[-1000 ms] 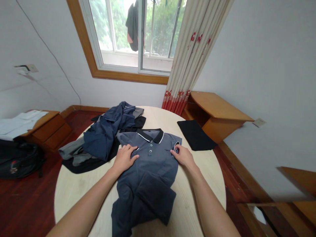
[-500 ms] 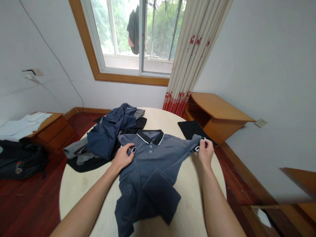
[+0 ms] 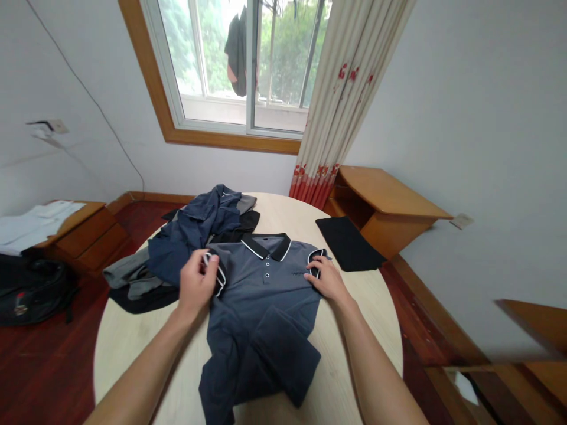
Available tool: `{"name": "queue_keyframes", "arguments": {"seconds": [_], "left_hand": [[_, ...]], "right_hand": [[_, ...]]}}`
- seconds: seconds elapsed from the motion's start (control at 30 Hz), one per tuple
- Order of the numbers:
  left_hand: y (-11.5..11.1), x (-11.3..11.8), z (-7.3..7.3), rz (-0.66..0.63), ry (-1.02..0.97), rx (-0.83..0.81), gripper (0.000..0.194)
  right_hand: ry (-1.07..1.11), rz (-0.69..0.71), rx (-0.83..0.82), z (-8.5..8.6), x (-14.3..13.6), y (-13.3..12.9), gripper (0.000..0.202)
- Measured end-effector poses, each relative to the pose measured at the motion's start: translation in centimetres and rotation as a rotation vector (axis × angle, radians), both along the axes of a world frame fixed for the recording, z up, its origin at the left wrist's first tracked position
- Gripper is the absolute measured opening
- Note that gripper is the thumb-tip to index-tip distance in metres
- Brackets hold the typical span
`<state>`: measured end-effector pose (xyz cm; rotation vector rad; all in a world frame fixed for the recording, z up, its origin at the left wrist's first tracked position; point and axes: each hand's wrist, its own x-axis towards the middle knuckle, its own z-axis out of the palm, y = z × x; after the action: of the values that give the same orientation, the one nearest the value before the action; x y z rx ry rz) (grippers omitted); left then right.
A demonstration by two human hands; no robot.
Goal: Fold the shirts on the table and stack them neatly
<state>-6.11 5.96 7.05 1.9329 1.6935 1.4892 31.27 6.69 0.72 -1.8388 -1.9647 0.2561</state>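
Observation:
A dark grey polo shirt (image 3: 252, 295) lies front up on the round table, its black collar edged in white toward the window. The lower part is bunched and folded over itself toward me. My left hand (image 3: 197, 280) is closed on the black, white-edged cuff of the sleeve on the left, held slightly raised. On the right, the other sleeve is turned in onto the chest. My right hand (image 3: 326, 277) rests over that cuff, thumb and fingers apart, partly covering the small chest lettering.
A heap of dark blue, grey and black clothes (image 3: 195, 230) lies at the table's left. Flat black folded cloth (image 3: 349, 243) sits at the right edge of the pale table (image 3: 358, 330). Beyond stand a wooden desk (image 3: 390, 192) and a curtain (image 3: 341, 106).
My right hand has brought the stretched-out sleeve inward onto the chest and loosened its fingers. My left hand has moved left and lifted the other cuff. The view has shifted slightly.

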Motion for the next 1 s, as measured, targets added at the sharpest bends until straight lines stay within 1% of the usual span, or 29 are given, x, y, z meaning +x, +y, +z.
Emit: {"name": "queue_keyframes", "arguments": {"seconds": [0.07, 0.1, 0.13, 0.2, 0.3, 0.37, 0.43, 0.47, 0.53, 0.6, 0.63, 0.67, 0.7, 0.73, 0.77, 0.8, 0.83, 0.87, 0.93, 1.0], "left_hand": [[-0.3, -1.5, 1.4, 0.19, -0.125, 0.205, 0.019], [-0.3, -2.2, 2.0, 0.251, -0.144, 0.271, 0.018], [-0.2, -2.7, 2.4, 0.278, -0.139, 0.311, 0.017], [-0.1, -3.1, 2.8, 0.263, -0.072, 0.342, 0.019], [0.1, -2.3, 2.4, 0.15, 0.117, 0.338, 0.022], [0.1, -1.1, 1.5, 0.006, 0.245, 0.256, 0.018], [0.0, 0.1, 0.1, -0.175, 0.34, 0.098, 0.023], [0.0, 0.7, -0.8, -0.258, 0.381, 0.004, 0.029], [0.0, 1.5, -2.6, -0.371, 0.462, -0.19, 0.053], [-0.1, 2.0, -4.1, -0.413, 0.549, -0.359, 0.078], [-0.1, 2.1, -4.7, -0.42, 0.585, -0.418, 0.084], [-0.1, 2.2, -5.1, -0.425, 0.61, -0.455, 0.084], [-0.1, 2.3, -5.3, -0.43, 0.623, -0.471, 0.079], [-0.1, 2.4, -5.4, -0.435, 0.622, -0.469, 0.068], [-0.1, 2.4, -5.3, -0.44, 0.607, -0.454, 0.054], [-0.1, 2.6, -5.1, -0.445, 0.575, -0.434, 0.038], [-0.1, 2.7, -4.9, -0.453, 0.521, -0.416, 0.025], [-0.1, 2.8, -4.5, -0.466, 0.438, -0.408, 0.02], [-0.1, 2.9, -3.5, -0.507, 0.174, -0.438, 0.03], [-0.2, 2.9, -2.4, -0.537, -0.211, -0.509, 0.041]], "right_hand": [[-0.015, -0.017, -0.003, 0.3, 0.0, 0.1, 0.012], [-0.024, -0.025, -0.002, 0.4, -0.1, 0.1, 0.009], [-0.033, -0.029, -0.001, 0.5, -0.2, 0.1, 0.008], [-0.055, -0.03, 0.002, 0.8, -0.4, 0.1, 0.007], [-0.081, -0.026, 0.021, 0.9, -0.6, 0.1, 0.007], [-0.075, -0.036, 0.044, 0.9, -0.7, 0.2, 0.009], [-0.021, -0.057, 0.061, 0.9, -0.8, 0.2, 0.012], [0.033, -0.073, 0.063, 0.9, -0.9, 0.2, 0.013], [0.196, -0.088, 0.054, 1.2, -1.2, 0.0, 0.018], [0.418, -0.025, 0.01, 1.8, -1.8, -0.4, 0.027], [0.536, 0.039, -0.038, 2.2, -2.2, -0.7, 0.033], [0.65, 0.112, -0.101, 2.6, -2.6, -1.1, 0.039], [0.755, 0.175, -0.166, 3.1, -3.1, -1.4, 0.044], [0.851, 0.212, -0.22, 3.5, -3.4, -1.7, 0.048], [0.935, 0.217, -0.245, 3.9, -3.7, -2.0, 0.052], [1.009, 0.195, -0.235, 4.2, -3.9, -2.1, 0.054], [1.073, 0.152, -0.194, 4.4, -4.0, -2.2, 0.054], [1.121, 0.103, -0.135, 4.5, -3.9, -2.1, 0.054], [1.158, 0.017, -0.014, 4.4, -3.5, -1.8, 0.052], [1.133, -0.03, 0.073, 4.2, -3.0, -1.4, 0.051]]}}
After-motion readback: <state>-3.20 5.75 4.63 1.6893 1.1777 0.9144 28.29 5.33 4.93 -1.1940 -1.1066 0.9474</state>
